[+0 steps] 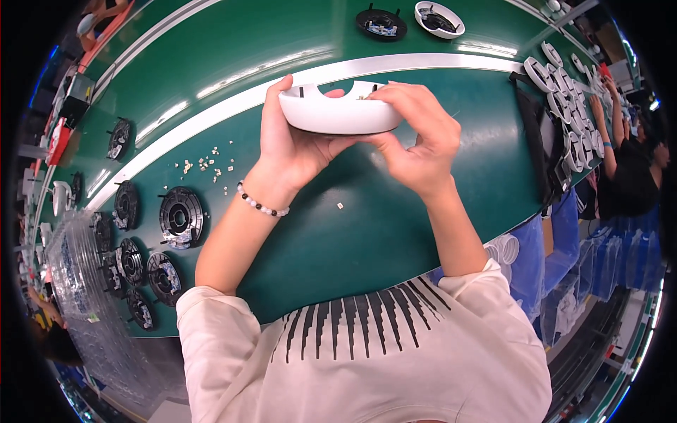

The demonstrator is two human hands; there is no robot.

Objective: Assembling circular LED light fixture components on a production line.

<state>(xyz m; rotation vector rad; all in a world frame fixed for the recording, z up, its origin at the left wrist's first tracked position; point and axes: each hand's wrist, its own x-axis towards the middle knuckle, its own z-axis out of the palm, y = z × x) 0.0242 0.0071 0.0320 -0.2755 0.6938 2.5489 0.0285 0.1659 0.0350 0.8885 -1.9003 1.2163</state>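
Above the green table I hold a white curved plastic housing (342,115) with a notch in its upper edge and dark pegs standing inside. My left hand (290,144) supports it from the left and below, the thumb side up along its end. My right hand (423,130) grips the right end, its fingers bent over the upper rim and the thumb beneath. Small pale bits show at the rim by the right fingertips; what they are is too small to tell. Most of the housing's inside is hidden from this side.
Small white parts (204,163) lie scattered on the table left of my arm, and a single one (340,206) sits in front of me. Several black round bases (181,217) stand at the left. White housings (564,99) crowd the right, near another person (635,162). A conveyor belt (282,42) runs beyond.
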